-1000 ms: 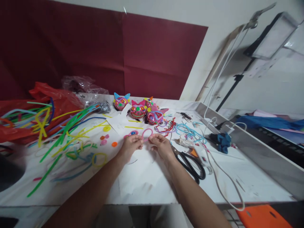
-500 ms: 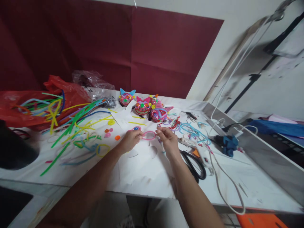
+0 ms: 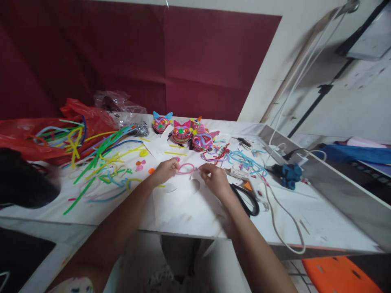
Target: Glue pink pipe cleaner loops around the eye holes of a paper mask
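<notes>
A loop of pink pipe cleaner (image 3: 186, 168) stretches between my two hands above white paper on the table. My left hand (image 3: 167, 170) is closed in a pinch on its left end. At the loop's right end, my right hand (image 3: 213, 177) has its fingertips pinched together. A tiny pale bit shows at those fingertips, too small to name. Beneath the hands lies a sheet of white paper (image 3: 180, 207) with curved cuts. Black-handled scissors (image 3: 249, 199) rest beside my right forearm, next to a glue gun (image 3: 236, 174).
Several colourful animal heads (image 3: 182, 133) stand at the back. Loose pipe cleaners (image 3: 104, 148) and a red plastic bag (image 3: 81, 108) spread on the left, near a black container (image 3: 26, 179). Blue scraps (image 3: 244, 158), a white cable (image 3: 287, 228) and a blue scrunchie (image 3: 290, 177) lie on the right.
My right fingertips have come down level with the loop's right end. The pink loop looks narrower and more pointed there. The camera view has shifted slightly.
</notes>
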`<state>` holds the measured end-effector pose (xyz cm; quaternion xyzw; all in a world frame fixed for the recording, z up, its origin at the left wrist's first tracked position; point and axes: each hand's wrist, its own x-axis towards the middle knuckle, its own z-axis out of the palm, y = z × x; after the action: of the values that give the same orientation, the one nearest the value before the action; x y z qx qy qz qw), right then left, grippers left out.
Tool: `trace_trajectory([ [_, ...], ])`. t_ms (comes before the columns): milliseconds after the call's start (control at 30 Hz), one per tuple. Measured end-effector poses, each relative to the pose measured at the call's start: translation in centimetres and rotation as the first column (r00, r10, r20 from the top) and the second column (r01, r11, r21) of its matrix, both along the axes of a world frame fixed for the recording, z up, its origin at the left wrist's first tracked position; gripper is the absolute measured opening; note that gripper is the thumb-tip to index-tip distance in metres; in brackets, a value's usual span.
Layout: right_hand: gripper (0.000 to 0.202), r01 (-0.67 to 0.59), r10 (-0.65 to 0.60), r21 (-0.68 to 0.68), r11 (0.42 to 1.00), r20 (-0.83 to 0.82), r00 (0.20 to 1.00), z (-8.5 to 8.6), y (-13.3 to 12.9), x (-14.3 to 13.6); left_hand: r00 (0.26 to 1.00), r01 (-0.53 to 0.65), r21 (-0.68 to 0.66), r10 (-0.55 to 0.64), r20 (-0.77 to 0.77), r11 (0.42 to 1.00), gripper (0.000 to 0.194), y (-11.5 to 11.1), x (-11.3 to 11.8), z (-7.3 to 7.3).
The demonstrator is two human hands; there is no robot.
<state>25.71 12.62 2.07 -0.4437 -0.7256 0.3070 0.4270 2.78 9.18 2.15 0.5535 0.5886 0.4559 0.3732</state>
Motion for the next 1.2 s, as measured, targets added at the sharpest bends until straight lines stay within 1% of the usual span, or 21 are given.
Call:
trace_trajectory([
  [100,0.024,-0.021,0.016,0.027,0.999,0.181,0.983,0.5,-1.1,1.2,1.0,0.025,-0.023,-0.025,0.009,0.999,0.012,-0.5,0.4,0.7],
  [233,0.022,-0.04,0.019,0.059,0.997,0.327,0.945,0.5,-2.8,3.1,0.993,0.113,-0.09,-0.111,0.03,0.989,0.012,-2.4,1.1,1.2],
  [367,0.021,-0.061,0.021,0.088,0.994,0.395,0.919,-0.5,-4.7,5.0,0.978,0.202,-0.182,-0.208,-0.014,0.962,0.01,-5.1,2.0,0.6],
  [467,0.023,-0.089,0.035,0.111,0.99,0.42,0.907,-1.6,-6.1,6.1,0.971,0.221,-0.22,-0.234,-0.038,0.95,0.011,-6.6,2.6,-0.4],
  [600,0.025,-0.119,0.036,0.163,0.979,0.439,0.898,-3.1,-7.4,6.9,0.967,0.207,-0.244,-0.236,-0.097,0.947,0.014,-7.1,3.1,-1.4],
  [700,0.025,-0.137,0.025,0.218,0.966,0.448,0.894,-4.0,-8.0,7.1,0.962,0.18,-0.245,-0.222,-0.157,0.953,0.015,-7.3,3.3,-1.8],
  [900,0.024,-0.192,0.033,0.315,0.93,0.446,0.894,-4.9,-8.8,6.9,0.948,0.108,-0.246,-0.174,-0.265,0.963,0.017,-7.9,3.4,-1.4],
  [1067,0.024,-0.221,0.052,0.359,0.907,0.424,0.904,-5.4,-9.0,6.6,0.934,0.04,-0.281,-0.135,-0.33,0.959,0.017,-8.1,3.2,-1.4],
  [1200,0.024,-0.229,0.05,0.424,0.876,0.394,0.918,-5.9,-9.0,6.4,0.921,0.014,-0.304,-0.131,-0.368,0.953,0.018,-8.2,3.3,-1.3],
])
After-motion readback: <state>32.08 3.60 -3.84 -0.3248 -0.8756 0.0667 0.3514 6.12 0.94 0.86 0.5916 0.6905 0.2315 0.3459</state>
